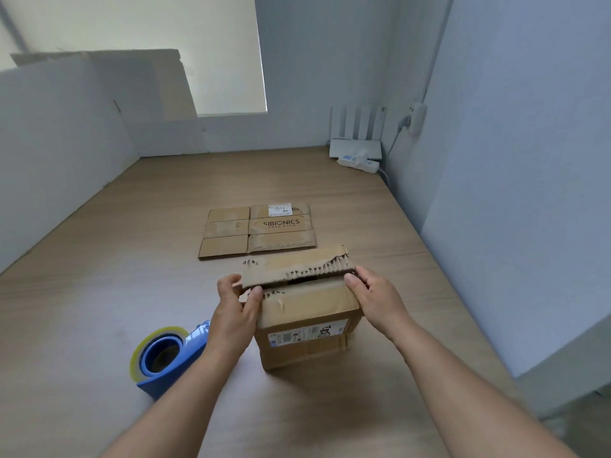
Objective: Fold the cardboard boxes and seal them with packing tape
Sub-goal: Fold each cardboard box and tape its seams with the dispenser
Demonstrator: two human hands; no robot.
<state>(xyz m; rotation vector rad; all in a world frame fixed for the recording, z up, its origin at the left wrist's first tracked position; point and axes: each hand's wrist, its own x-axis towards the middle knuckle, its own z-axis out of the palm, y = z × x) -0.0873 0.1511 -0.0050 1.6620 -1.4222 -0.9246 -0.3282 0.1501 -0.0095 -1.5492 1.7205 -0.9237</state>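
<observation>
The tape dispenser (165, 355) lies on the tabletop (99, 292), its far end hidden behind the left hand (236, 309), which pinches the torn flap (297, 267) of the box (304, 328) at centre. The right hand (373, 299) grips the flap's other end, its hold partly hidden.

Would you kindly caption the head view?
The left hand and right hand grip the torn flap of the box, tape dispenser beside.
</observation>
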